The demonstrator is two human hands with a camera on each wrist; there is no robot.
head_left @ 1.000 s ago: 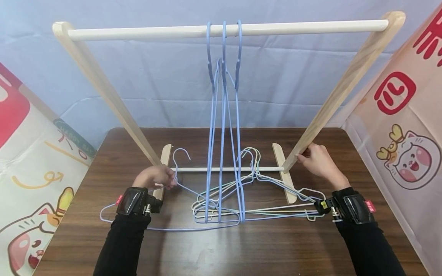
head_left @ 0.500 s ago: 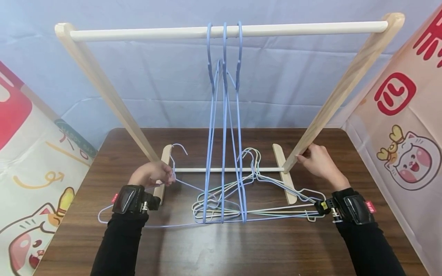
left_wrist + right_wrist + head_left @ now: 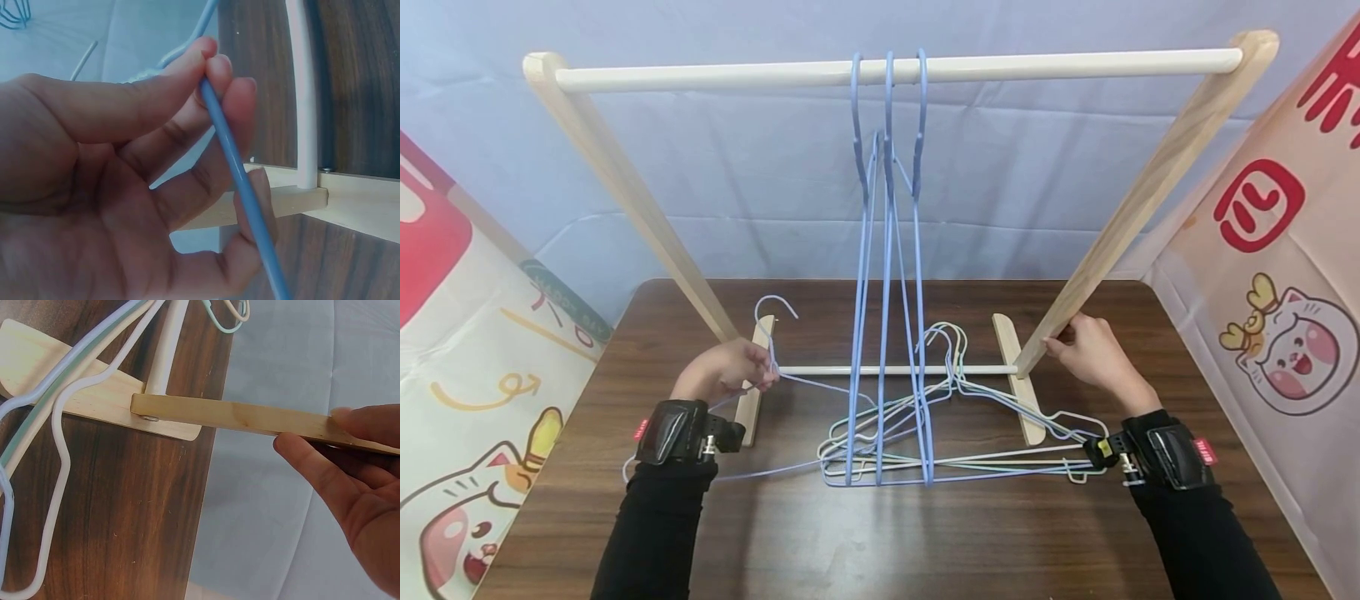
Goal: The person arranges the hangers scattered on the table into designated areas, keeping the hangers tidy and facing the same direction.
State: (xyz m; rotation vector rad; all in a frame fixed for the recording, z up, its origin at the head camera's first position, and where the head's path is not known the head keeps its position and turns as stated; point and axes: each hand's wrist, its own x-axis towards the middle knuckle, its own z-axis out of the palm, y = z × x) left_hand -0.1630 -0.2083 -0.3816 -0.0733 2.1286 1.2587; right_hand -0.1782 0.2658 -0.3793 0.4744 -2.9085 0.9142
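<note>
My left hand [image 3: 724, 368] pinches a blue wire hanger [image 3: 232, 153] just below its hook, thumb against fingertips. In the head view the hanger's hook stands up beside the rack's left foot, and part of its body is hidden behind the wrist. My right hand [image 3: 1093, 358] grips the lower part of the right wooden upright [image 3: 250, 419] of a garment rack, thumb on one side and fingers on the other. Several blue hangers [image 3: 888, 108] hang from the white top bar [image 3: 715, 77], near its middle.
Beneath the hanging ones, a pile of pastel hangers [image 3: 957, 377] lies overlapping on the brown table [image 3: 865, 550]. The rack's white lower bar [image 3: 820, 370] runs between its wooden feet [image 3: 1011, 350]. Printed cloths flank the table, and a pale blue cloth [image 3: 1000, 200] hangs behind.
My left hand has moved slightly left and away from me, drawing the blue hanger along; its hook now stands higher in view. The right hand keeps its hold on the upright.
</note>
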